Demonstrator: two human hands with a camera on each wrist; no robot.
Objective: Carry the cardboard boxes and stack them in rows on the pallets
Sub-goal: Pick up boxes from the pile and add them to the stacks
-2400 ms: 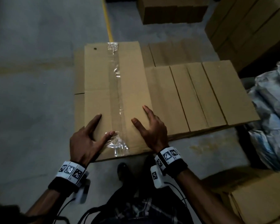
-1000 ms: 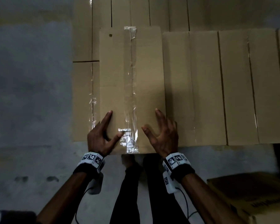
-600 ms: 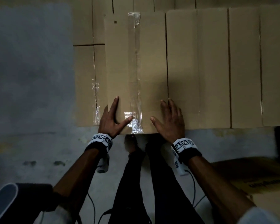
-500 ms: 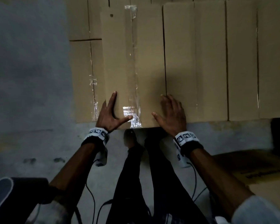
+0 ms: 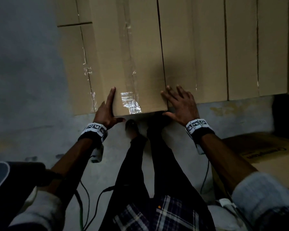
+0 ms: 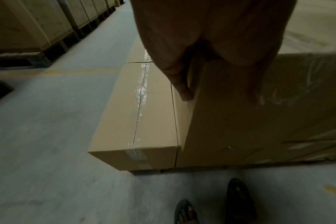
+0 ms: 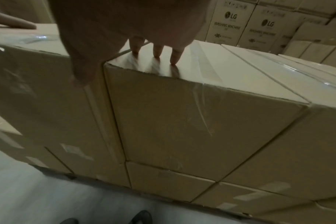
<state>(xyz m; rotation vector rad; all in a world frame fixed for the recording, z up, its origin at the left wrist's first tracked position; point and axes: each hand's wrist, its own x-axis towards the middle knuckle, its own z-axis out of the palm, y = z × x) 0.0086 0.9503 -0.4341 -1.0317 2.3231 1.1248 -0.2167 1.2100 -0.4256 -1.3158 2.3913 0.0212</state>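
Note:
A long taped cardboard box (image 5: 140, 55) lies on the stack, tight against the neighbouring box (image 5: 193, 55) on its right. My left hand (image 5: 105, 112) is at its near left corner, fingers straight along the side and thumb across the front face. In the left wrist view the fingers (image 6: 184, 89) press the box's side edge (image 6: 259, 113). My right hand (image 5: 182, 104) lies flat over the seam at the near right corner. The right wrist view shows its fingertips (image 7: 157, 51) on the neighbour's top (image 7: 201, 113), thumb hanging in front.
A lower row of boxes (image 5: 77, 64) runs along the left, resting on a dark pallet (image 6: 146, 172). Another carton (image 5: 265, 155) stands on the floor at my right. Printed washing-machine cartons (image 7: 240, 25) are stacked behind. My feet (image 5: 132, 129) stand just below the box.
Both hands have slid from the box's top to its near corners. The box has gone forward until its near end is about level with its neighbours.

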